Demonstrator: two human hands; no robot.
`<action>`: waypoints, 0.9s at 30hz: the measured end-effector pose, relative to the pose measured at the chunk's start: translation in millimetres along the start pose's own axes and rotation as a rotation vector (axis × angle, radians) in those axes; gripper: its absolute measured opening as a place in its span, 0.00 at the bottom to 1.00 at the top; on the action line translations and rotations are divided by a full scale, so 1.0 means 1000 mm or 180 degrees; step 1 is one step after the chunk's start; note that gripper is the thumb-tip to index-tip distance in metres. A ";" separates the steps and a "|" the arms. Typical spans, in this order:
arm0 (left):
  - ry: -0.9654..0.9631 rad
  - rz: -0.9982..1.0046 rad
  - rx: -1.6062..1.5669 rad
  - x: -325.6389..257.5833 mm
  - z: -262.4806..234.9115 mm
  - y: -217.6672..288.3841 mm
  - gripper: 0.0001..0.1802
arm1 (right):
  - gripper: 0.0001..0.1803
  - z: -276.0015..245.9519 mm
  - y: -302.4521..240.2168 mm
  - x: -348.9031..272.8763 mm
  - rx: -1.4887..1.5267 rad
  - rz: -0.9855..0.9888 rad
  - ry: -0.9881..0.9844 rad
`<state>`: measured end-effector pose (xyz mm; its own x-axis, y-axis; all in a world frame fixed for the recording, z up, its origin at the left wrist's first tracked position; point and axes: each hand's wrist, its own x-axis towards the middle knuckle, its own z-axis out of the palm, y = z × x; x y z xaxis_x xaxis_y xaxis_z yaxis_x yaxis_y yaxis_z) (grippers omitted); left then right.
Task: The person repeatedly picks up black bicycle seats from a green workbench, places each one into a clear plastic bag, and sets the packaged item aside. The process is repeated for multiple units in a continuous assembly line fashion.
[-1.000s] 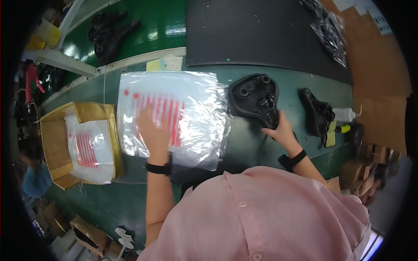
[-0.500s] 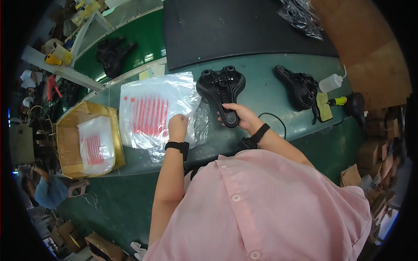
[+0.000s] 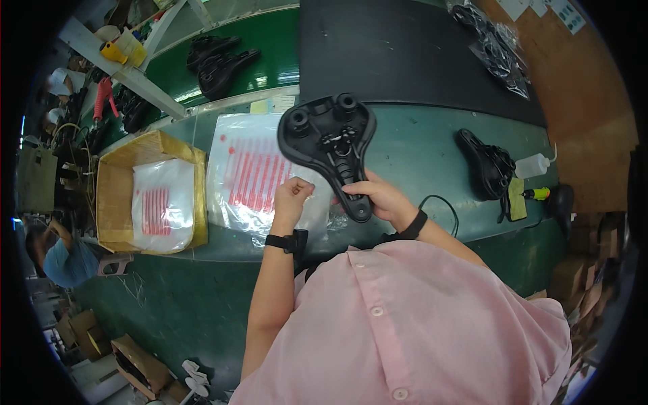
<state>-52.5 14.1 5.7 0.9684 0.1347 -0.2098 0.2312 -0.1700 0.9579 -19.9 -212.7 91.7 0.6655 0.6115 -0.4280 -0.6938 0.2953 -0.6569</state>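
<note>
A black bicycle saddle [image 3: 326, 145], underside up, is gripped at its narrow nose by my right hand [image 3: 381, 197]. Its wide end points away from me and overlaps the right edge of a stack of clear plastic bags with red printed stripes [image 3: 253, 172]. My left hand [image 3: 292, 200] is closed in a pinch at the lower right edge of the top bag, left of the saddle's nose. A second black saddle [image 3: 486, 165] lies on the green table to the right.
A yellow-brown box [image 3: 200, 196] at left holds more printed bags [image 3: 155, 226]. Beyond the table are a black mat [image 3: 412, 54] and a green conveyor [image 3: 277, 64] with saddles [image 3: 226, 71]. At right are a squeeze bottle [image 3: 532, 166], a cloth [image 3: 517, 199] and a yellow-green tool [image 3: 536, 194].
The saddle has moved left over the bags' edge and tilted, its wide end swinging left. My left hand stays at the bag's edge. The whole view has shifted a little.
</note>
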 end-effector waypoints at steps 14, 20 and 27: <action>0.1097 -0.0179 -0.2846 -0.033 -0.113 -0.010 0.05 | 0.27 -0.035 0.066 0.099 -0.0458 -0.0138 0.0831; 0.0866 -0.0283 -0.1875 -0.051 -0.115 0.042 0.06 | 0.32 -0.039 0.022 0.062 -0.1093 -0.1164 0.0944; 0.1170 -0.0018 -0.1144 -0.002 -0.075 0.032 0.09 | 0.33 -0.009 -0.007 0.015 -0.3746 -0.1967 0.0329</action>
<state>-54.3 81.6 51.9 0.8554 0.4801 -0.1945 0.1271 0.1694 0.9773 -2.2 -211.7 84.7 0.8366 0.5340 0.1219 0.3421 -0.3356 -0.8777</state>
